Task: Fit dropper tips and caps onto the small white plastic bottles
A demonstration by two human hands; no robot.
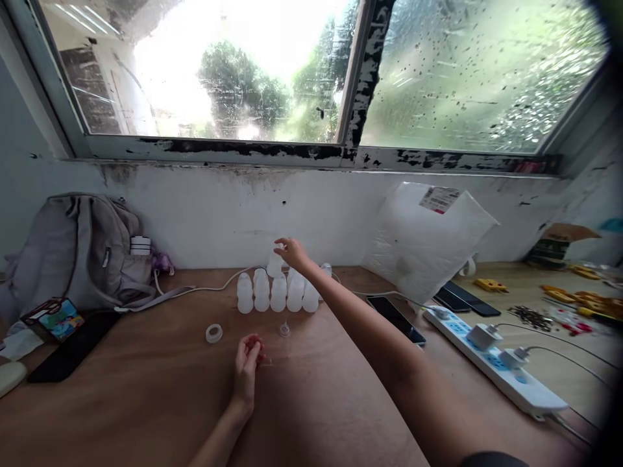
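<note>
Several frosted white plastic bottles (pixel 278 295) stand upright in close rows at the table's far side. My right hand (pixel 290 251) reaches over the back of them, thumb and fingers pinched at the top of a white bottle (pixel 274 266) in the rear. My arm hides part of the rows. Nearer me, my left hand (pixel 248 355) is held above the table with its fingers curled together. A small clear plastic piece (pixel 267 361) shows at its fingertips, too faint to identify. A white ring (pixel 214 333) lies left of that hand, and a clear nipple-shaped piece (pixel 285 330) lies to its right.
A grey backpack (pixel 87 253) and a dark phone (pixel 73 347) are on the left. To the right are a plastic bag (pixel 428 240), another phone (pixel 396 319) and a power strip (pixel 496 363) with plugs. A white cable (pixel 219 287) runs behind the bottles.
</note>
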